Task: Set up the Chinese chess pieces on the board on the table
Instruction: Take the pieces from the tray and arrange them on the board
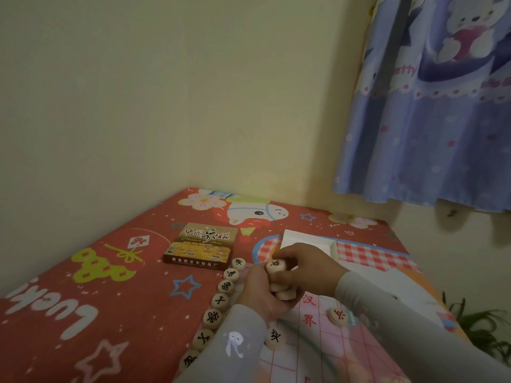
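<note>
Left hand (262, 294) cradles stacked wooden discs (284, 293); right hand (301, 265), at its 1 o'clock, pinches the top piece (276, 265) by its rim, likely light, rigid and smooth.

One head-worn wide-angle view looks forward and slightly down from close above the worktop (116, 275), facing the room corner; the wall (166, 92) fills the upper half, and the near worktop edge seems cropped.

Pale yellow walls (138, 106) meet in a corner; a blue cartoon curtain (431, 120) hangs at right; a red patterned tablecloth (83, 286) covers the table; dim light.
</note>
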The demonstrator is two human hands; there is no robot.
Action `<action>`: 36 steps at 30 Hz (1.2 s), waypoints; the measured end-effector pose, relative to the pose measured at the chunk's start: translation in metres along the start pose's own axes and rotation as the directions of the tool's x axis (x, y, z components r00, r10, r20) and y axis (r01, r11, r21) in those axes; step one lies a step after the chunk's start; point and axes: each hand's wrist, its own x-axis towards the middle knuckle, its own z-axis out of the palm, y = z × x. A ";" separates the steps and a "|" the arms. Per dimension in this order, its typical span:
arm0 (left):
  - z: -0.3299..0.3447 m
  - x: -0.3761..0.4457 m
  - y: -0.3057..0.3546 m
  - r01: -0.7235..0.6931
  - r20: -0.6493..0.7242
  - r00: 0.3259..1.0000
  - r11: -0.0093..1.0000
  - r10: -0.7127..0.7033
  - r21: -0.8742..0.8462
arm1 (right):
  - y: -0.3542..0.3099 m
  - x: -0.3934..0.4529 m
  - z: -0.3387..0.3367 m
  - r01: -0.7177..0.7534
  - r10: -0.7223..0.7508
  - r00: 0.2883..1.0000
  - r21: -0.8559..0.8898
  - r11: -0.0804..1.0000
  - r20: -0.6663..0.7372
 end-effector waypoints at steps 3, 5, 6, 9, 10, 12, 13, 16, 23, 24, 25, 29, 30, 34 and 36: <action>-0.001 -0.003 -0.001 -0.008 0.002 1.000 1.000 0.008 0.014 | 0.005 -0.006 0.003 0.042 -0.027 0.993 0.128 0.991 -0.119; -0.006 0.000 0.000 -0.015 0.001 1.000 1.000 0.015 0.003 | 0.010 -0.011 0.003 0.045 -0.015 0.981 0.149 0.988 -0.195; -0.009 0.002 0.002 -0.024 -0.001 1.000 1.000 0.024 -0.001 | 0.012 -0.013 0.002 0.044 -0.007 0.975 0.159 0.986 -0.223; -0.017 0.008 0.005 -0.070 -0.020 0.997 0.998 0.070 0.010 | 0.024 -0.019 -0.004 0.031 0.028 0.955 0.193 0.981 -0.295; -0.018 0.008 0.006 -0.080 -0.029 0.996 0.997 0.080 0.014 | 0.027 -0.022 -0.006 0.019 0.042 0.950 0.189 0.982 -0.310; -0.021 0.009 0.008 -0.097 -0.039 0.994 0.995 0.097 0.017 | 0.036 -0.030 -0.011 -0.019 0.078 0.946 0.186 0.982 -0.316; -0.021 0.009 0.008 -0.104 -0.028 0.994 0.994 0.104 0.018 | 0.040 -0.035 -0.012 -0.041 0.097 0.945 0.181 0.983 -0.313; -0.025 0.011 0.012 -0.111 -0.005 0.994 0.994 0.111 -0.005 | 0.052 -0.048 -0.014 -0.103 0.148 0.935 0.153 0.983 -0.323; -0.025 0.004 0.016 -0.145 -0.052 0.988 0.989 0.146 0.013 | 0.065 -0.076 -0.013 -0.155 0.176 0.921 0.086 0.984 -0.348; -0.027 0.002 0.017 -0.151 -0.052 0.987 0.988 0.152 0.025 | 0.065 -0.078 -0.011 -0.152 0.172 0.922 0.084 0.985 -0.347; -0.029 0.001 0.020 -0.157 -0.047 0.986 0.987 0.158 0.024 | 0.063 -0.080 -0.008 -0.148 0.170 0.925 0.089 0.985 -0.341; -0.043 0.000 0.032 -0.185 -0.037 0.982 0.983 0.185 -0.002 | 0.052 -0.082 0.009 -0.136 0.141 0.958 0.038 0.990 -0.249; -0.048 0.000 0.034 -0.189 -0.043 0.981 0.982 0.188 -0.003 | 0.047 -0.082 0.015 -0.129 0.131 0.968 0.023 0.991 -0.216; -0.058 -0.012 0.037 -0.216 -0.033 0.976 0.976 0.215 -0.002 | 0.030 -0.087 0.044 -0.042 0.038 0.997 -0.059 0.997 -0.069; -0.060 -0.019 0.037 -0.215 -0.058 0.975 0.977 0.215 0.000 | 0.023 -0.094 0.056 0.014 -0.014 1.000 -0.073 0.997 0.001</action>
